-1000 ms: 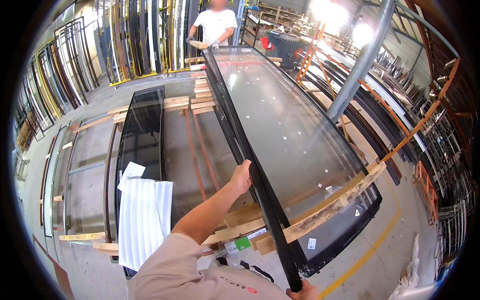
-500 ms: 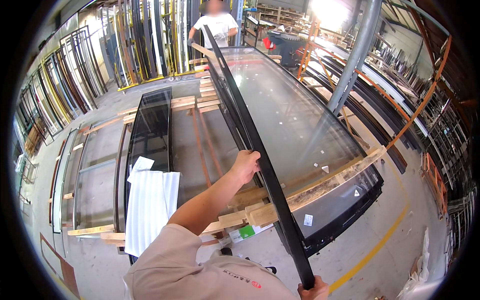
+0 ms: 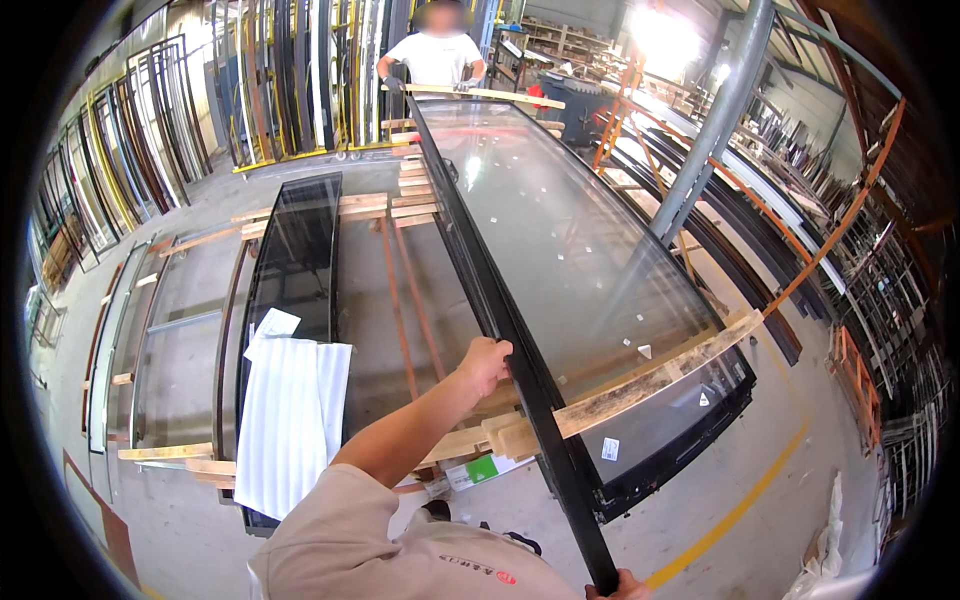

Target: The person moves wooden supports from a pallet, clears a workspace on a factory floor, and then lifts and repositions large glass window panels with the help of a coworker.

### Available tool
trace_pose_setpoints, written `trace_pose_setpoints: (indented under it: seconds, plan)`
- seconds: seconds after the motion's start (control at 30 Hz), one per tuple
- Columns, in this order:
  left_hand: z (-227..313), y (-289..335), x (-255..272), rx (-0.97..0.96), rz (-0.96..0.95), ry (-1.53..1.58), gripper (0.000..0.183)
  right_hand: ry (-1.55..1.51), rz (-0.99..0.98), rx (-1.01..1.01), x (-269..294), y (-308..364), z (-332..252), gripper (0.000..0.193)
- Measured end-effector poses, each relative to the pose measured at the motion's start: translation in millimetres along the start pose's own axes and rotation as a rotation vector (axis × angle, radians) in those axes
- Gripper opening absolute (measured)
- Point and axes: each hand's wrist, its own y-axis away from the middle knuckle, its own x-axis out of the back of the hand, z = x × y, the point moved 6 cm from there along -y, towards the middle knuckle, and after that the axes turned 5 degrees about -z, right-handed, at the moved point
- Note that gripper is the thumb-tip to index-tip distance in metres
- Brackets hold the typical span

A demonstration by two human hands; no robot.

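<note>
A long black frame bar [image 3: 545,420] runs from the lower edge to the far end of the glass panel. Closed around its left side is my left hand [image 3: 487,366], about two thirds of the way toward me. My right hand [image 3: 622,586], partly cut off at the bottom, grips the near end. Beneath and to the right lies a large black-framed glass panel [image 3: 590,270] with small pale stickers. A wooden batten [image 3: 655,378] crosses its near end, meeting the bar.
Behind the far end stands a person in a white shirt [image 3: 432,58], hands at another wooden strip [image 3: 480,93]. Left are a narrow dark glass panel [image 3: 300,240] and white foam sheets [image 3: 290,420]. A grey steel post [image 3: 720,110] rises on the right, beside racks of profiles [image 3: 800,200].
The bar's far end has come down toward the glass panel. The other person's slanted wooden strip now lies across the far end. My left hand is lower in view, still gripping.
</note>
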Motion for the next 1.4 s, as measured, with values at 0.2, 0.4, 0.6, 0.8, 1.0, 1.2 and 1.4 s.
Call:
trace_pose_setpoints:
  seconds: [0.2, 0.4, 0.6, 0.8, 1.0, 1.2, 1.4]
  plan:
    - [-5.9, 0.8, 0.5, 0.069, -0.076, -0.022, 0.011, 0.041, -0.034, -0.048, -24.9, -5.0, 20.8, 0.036]
    - [15.2, -15.2, -3.9, 0.026, -0.130, 0.044, 0.010, 0.000, 0.077, 0.091, -39.6, -19.0, 11.0, 0.035]
    - [38.8, -57.7, 15.8, -0.004, -0.100, 0.026, 0.010, 0.093, 0.097, -0.027, -49.7, -48.2, -18.7, 0.038]
    - [64.7, -106.4, 47.9, -0.046, -0.034, 0.031, 0.009, 0.160, -0.011, -0.123, -25.5, -90.5, -89.3, 0.043]
    - [69.0, -138.6, 59.9, -0.034, 0.010, 0.028, 0.007, 0.165, 0.063, 0.000, -14.9, -120.0, -110.3, 0.036]
    - [90.2, -136.1, 105.4, -0.195, -0.047, -0.425, 0.024, 0.080, 0.221, 0.236, -3.1, -173.7, -100.6, 0.039]
    - [31.1, 27.8, -11.8, -0.318, 0.069, -0.438, 0.018, 0.352, 0.367, 0.421, -6.2, -174.1, -70.1, 0.039]
